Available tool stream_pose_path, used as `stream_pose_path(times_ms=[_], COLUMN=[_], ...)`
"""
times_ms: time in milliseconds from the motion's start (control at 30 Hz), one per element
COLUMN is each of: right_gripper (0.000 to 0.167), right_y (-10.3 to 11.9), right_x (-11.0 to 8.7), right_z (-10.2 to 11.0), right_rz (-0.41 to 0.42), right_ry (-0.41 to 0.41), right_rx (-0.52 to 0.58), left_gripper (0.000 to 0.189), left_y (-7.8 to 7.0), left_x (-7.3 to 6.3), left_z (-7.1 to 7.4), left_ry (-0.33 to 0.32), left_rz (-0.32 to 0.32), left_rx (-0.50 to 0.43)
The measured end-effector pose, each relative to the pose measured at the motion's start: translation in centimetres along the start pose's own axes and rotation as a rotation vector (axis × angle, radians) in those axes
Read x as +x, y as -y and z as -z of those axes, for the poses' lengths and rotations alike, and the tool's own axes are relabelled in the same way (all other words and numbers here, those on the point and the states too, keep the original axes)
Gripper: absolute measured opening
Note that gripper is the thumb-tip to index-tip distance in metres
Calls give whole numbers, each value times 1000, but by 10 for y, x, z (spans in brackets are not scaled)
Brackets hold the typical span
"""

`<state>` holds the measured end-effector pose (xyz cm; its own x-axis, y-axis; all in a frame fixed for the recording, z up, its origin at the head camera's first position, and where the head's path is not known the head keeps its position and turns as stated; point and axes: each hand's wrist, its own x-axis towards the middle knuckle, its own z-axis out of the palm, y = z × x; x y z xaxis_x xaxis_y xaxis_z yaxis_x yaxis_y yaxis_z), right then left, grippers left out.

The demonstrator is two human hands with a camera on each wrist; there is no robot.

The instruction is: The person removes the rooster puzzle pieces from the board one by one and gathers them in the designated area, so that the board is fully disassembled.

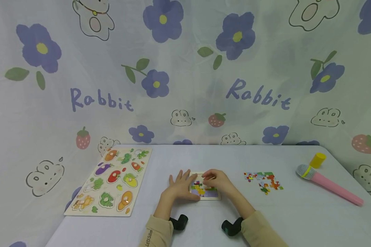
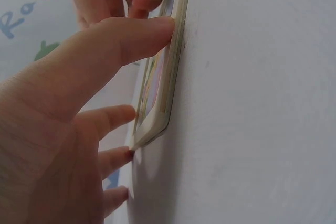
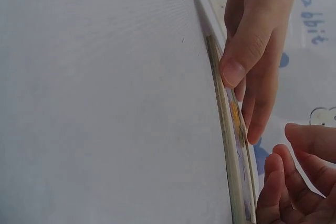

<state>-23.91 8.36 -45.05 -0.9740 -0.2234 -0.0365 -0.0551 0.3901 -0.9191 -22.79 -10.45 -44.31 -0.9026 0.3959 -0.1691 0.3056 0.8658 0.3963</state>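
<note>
From my end, I see a small puzzle tray (image 1: 211, 198) lying on the white table (image 1: 204, 230), right between the hands. The left hand (image 1: 178, 188) is spread wide at the tray's left side, its thumb on the near rim and its fingers reaching toward the far left corner. The right hand (image 1: 218, 180) hangs over the tray's far right part with its fingers bent in; I cannot tell whether a piece is pinched there. Part of a colourful picture shows inside the tray. Loose pieces (image 1: 270, 177) lie in a cluster to the right. Farther right I have a pink microphone (image 1: 335, 190), with a yellow cylinder (image 1: 317, 160) just beyond its head. A vegetable board (image 1: 115, 206) lies well to the left.
</note>
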Motion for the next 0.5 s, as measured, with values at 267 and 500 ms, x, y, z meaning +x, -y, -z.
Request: stream_pose_path(times_ms=[267, 500], right_gripper=[16, 23], right_y=[5, 11], right_x=[0, -1], right_z=[-9, -15], right_rz=[34, 92], right_ry=[39, 63], right_rx=[-90, -329], left_gripper=[89, 89], left_y=[-1, 0], left_x=[-1, -2], left_z=[1, 1], left_ry=[0, -3], left_rz=[-4, -7], left_rx=[-20, -12])
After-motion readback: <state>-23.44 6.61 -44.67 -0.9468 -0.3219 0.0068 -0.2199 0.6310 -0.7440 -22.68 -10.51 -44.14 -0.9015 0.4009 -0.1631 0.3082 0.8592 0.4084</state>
